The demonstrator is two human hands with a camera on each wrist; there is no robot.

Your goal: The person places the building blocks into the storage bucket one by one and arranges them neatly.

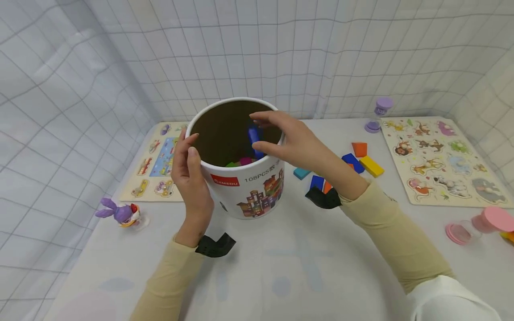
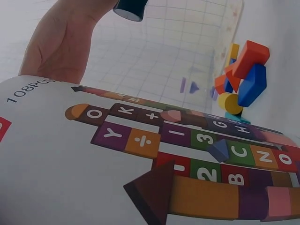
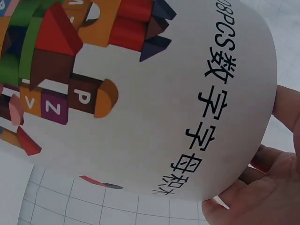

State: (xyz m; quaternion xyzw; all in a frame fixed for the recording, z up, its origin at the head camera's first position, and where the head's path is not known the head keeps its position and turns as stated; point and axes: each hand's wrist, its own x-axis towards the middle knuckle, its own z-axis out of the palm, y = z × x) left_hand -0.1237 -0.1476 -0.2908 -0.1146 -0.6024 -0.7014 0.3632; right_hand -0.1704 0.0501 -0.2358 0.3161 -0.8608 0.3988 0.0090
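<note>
A white bucket [image 1: 257, 203] printed with building-block pictures stands upright at the middle of the table. Its left rim is gripped by my left hand [image 1: 192, 185], fingers over the edge and thumb along the outside. Over the right rim reaches my right hand [image 1: 299, 139], thumb and fingers spread apart inside the mouth. A blurred blue block [image 1: 254, 136] shows in the bucket between them, overlapping the thumb tip. Green and magenta blocks [image 1: 245, 161] lie deeper inside. The right wrist view shows the right hand [image 3: 272, 187] at the rim beside the printed lettering.
Right of the bucket lie several loose blocks, among them a yellow one [image 1: 371, 166] and an orange one [image 1: 359, 149]. Animal [image 1: 449, 165] and vehicle [image 1: 138, 171] puzzle boards flank it. A purple rabbit toy [image 1: 120, 213], a purple sand timer [image 1: 377, 115] and a pink one [image 1: 474, 227] stand about.
</note>
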